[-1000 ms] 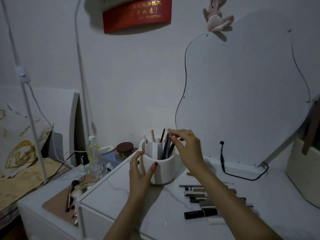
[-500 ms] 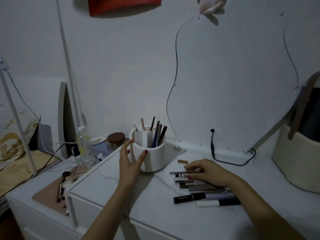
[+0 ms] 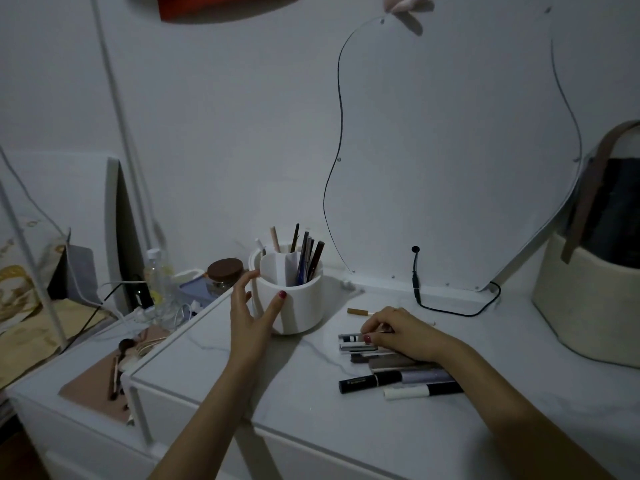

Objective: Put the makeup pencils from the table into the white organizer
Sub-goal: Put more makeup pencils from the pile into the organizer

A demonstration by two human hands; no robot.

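Currently the left hand (image 3: 251, 318) is spread wide against the side of the round white plastic organizer (image 3: 289, 296), thumb on its front wall and fingers reaching toward the rim, on the pale marble-look table top (image 3: 311, 420). Several thin dark pencils (image 3: 306, 258) stand upright in its compartments. To the right, the right hand (image 3: 403, 332) rests palm down on a row of loose makeup pencils and tubes (image 3: 391, 368), thumb and fingertips pinched narrowly on a slim silver-grey pencil (image 3: 349, 337) at the far end of the row. A short tan stick (image 3: 358, 311) lies alone just beyond. A cream woven basket (image 3: 585, 303) stands at the far right.
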